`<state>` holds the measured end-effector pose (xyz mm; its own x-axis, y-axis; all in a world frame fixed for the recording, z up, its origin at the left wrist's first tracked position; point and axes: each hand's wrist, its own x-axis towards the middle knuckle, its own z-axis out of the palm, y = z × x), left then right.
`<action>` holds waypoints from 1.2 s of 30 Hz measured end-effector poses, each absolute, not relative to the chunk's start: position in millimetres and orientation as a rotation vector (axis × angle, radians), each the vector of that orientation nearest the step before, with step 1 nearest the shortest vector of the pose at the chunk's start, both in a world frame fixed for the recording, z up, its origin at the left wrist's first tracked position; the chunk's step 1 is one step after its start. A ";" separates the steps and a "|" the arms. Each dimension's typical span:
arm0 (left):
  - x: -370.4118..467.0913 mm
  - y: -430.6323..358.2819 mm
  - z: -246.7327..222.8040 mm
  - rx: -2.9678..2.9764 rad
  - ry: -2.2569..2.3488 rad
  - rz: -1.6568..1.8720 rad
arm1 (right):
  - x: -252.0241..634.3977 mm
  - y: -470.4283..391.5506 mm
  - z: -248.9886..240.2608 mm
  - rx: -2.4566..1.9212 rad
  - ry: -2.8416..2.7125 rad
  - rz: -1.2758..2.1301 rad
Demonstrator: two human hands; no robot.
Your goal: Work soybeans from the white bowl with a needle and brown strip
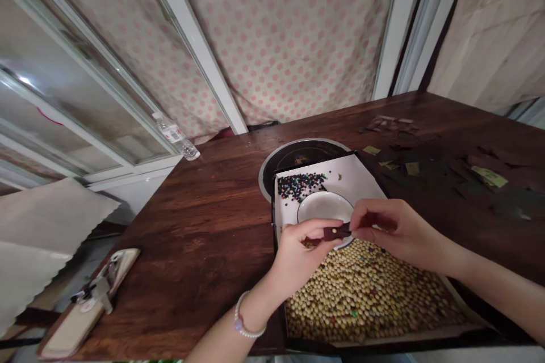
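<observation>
My left hand (304, 249), with a beaded bracelet at the wrist, pinches one end of a small dark brown strip (334, 233). A pale round bead (334, 231) shows on the strip. At its other end, the fingertips of my right hand (378, 229) are closed on the strip too. Just behind and below my hands is a white bowl (323, 204) with a dark rim, standing in a shallow tray (366, 173). Many pale yellowish beads (361, 289) cover the near part of the tray. Black beads with a few coloured ones (300, 184) lie in its far left corner.
Dark brown scraps (481, 164) and yellow paper pieces (412, 168) lie on the right of the wooden table (204, 221). A round black plate (293, 150) sits behind the tray. A clear plastic bottle (176, 136) is at the back left, small metal items (100, 289) at the front left.
</observation>
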<state>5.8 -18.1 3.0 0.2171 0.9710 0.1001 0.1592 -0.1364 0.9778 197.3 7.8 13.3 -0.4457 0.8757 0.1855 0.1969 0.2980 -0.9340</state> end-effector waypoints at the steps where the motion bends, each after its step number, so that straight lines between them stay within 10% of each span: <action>1: 5.9 -18.2 3.1 1.517 1.114 1.055 | 196.6 6.7 14.4 -0.985 -1.839 1.180; 36: 7.5 -20.2 2.6 1.487 1.168 1.138 | 194.9 1.5 5.5 -0.914 -1.918 1.020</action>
